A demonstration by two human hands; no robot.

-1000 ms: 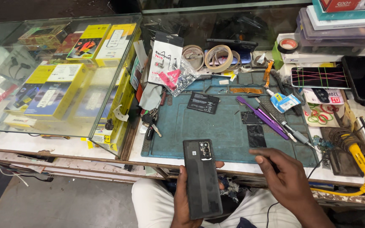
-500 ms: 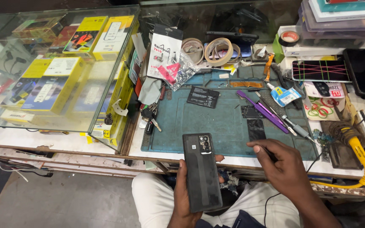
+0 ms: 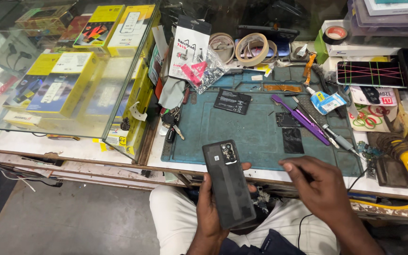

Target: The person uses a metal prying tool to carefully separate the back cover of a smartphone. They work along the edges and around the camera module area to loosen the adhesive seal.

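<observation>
Dark phone (image 3: 228,184) | left hand (image 3: 209,213) holds | right hand (image 3: 322,191) beside

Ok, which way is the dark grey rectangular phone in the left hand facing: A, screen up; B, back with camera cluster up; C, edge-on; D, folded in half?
B: the dark grey rectangular phone in the left hand shows its back, camera cluster near the top.

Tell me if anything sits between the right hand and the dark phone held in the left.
Nothing visible does. The right hand hovers beside the dark phone, which the left hand grips from behind; only open space above the lap separates them. The blue mat lies farther back.
</observation>
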